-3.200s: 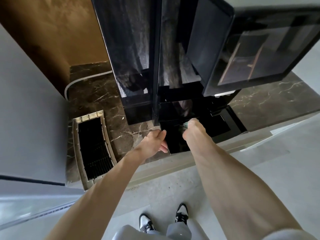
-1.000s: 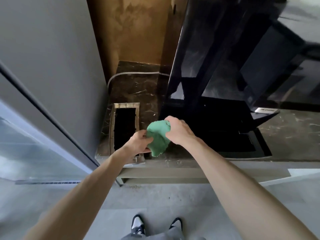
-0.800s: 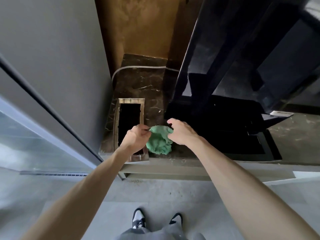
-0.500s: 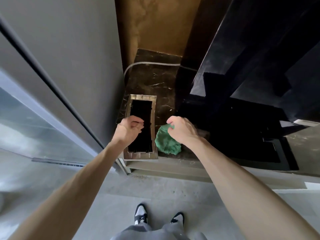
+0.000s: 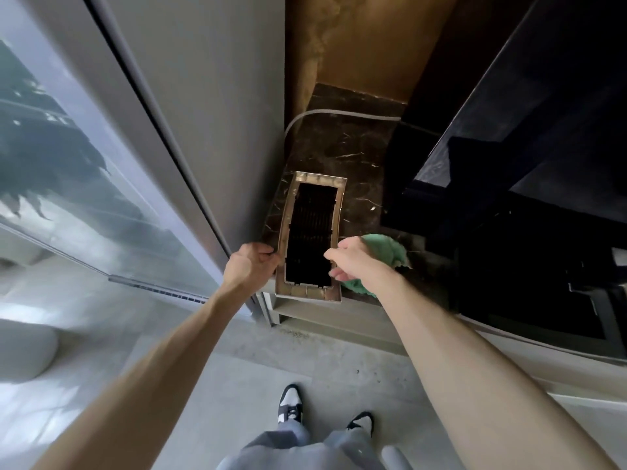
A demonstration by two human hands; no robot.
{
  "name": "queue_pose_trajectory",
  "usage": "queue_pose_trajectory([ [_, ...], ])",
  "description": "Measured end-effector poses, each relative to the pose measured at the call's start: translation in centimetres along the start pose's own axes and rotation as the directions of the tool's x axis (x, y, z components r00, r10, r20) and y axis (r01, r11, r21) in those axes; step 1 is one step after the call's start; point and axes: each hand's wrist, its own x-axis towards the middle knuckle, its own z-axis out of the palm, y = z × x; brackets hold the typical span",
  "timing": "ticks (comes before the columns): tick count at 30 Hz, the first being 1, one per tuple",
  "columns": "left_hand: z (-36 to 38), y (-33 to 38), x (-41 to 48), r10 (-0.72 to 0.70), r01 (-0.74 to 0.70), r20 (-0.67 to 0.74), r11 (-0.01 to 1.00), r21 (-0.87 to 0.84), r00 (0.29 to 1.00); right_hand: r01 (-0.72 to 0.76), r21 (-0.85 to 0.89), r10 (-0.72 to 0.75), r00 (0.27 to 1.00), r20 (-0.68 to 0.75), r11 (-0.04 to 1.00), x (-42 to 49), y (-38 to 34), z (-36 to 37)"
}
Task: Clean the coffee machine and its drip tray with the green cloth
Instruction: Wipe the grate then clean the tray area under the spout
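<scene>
The drip tray (image 5: 307, 292), a metal frame around a black grille, lies on the dark marble counter (image 5: 342, 144), its near end over the counter's front edge. My left hand (image 5: 249, 266) pinches the tray's left rim. My right hand (image 5: 353, 262) is at the tray's right rim, thumb and fingers apart and curled toward it. The green cloth (image 5: 388, 247) lies crumpled on the counter just right of the tray, partly hidden by my right wrist. The black glossy coffee machine (image 5: 509, 157) stands to the right.
A tall grey panel (image 5: 210, 96) rises close against the tray's left side, with a glass pane (image 5: 68, 164) beyond it. A white cable (image 5: 339, 112) curves across the back of the counter. My shoes (image 5: 290, 403) are on the grey floor below.
My right hand has let the green cloth drop onto the counter and moved left to the tray's right rim. My left hand has shifted to the tray's left rim. The view swung left.
</scene>
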Motion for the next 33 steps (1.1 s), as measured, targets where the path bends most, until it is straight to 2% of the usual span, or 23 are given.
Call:
queue_pose_trajectory([
  [5,0.4,-0.1,-0.1,0.010,-0.011,0.036,1.000,0.028,0.999,-0.137,0.327,0.119,0.990,0.074,0.935,0.0,-0.5,-0.1],
  [7,0.4,-0.1,-0.3,0.012,-0.012,0.050,1.000,0.005,0.999,-0.171,0.405,0.142,0.985,0.101,0.898,-0.3,-0.8,-0.3],
  [12,0.1,0.0,-0.5,-0.005,0.007,0.029,0.998,-0.065,1.000,-0.218,0.423,0.177,0.975,0.135,0.880,0.1,-0.8,0.1],
  [16,-0.5,0.1,-1.0,0.001,-0.002,-0.006,0.991,-0.132,1.000,-0.203,0.378,0.185,0.979,0.085,0.903,0.5,-0.3,0.1],
  [22,-0.7,-0.8,-2.1,0.007,-0.008,-0.005,0.973,-0.231,1.000,-0.080,0.420,0.056,0.996,0.069,0.904,-0.8,-0.9,-0.4],
  [27,-1.0,-1.2,-3.1,-0.030,0.043,0.038,0.910,-0.412,0.999,-0.045,0.421,0.000,0.994,0.107,0.906,-3.1,-1.4,-1.5],
  [29,-1.0,-0.5,-4.3,0.004,0.010,0.033,0.908,-0.420,0.999,-0.038,0.440,-0.012,0.994,0.110,0.897,-4.1,-1.1,-2.1],
  [33,-1.1,1.2,-7.9,0.141,-0.124,0.026,0.935,-0.331,0.990,-0.031,0.546,-0.039,0.993,0.116,0.837,-7.3,-0.5,-3.1],
])
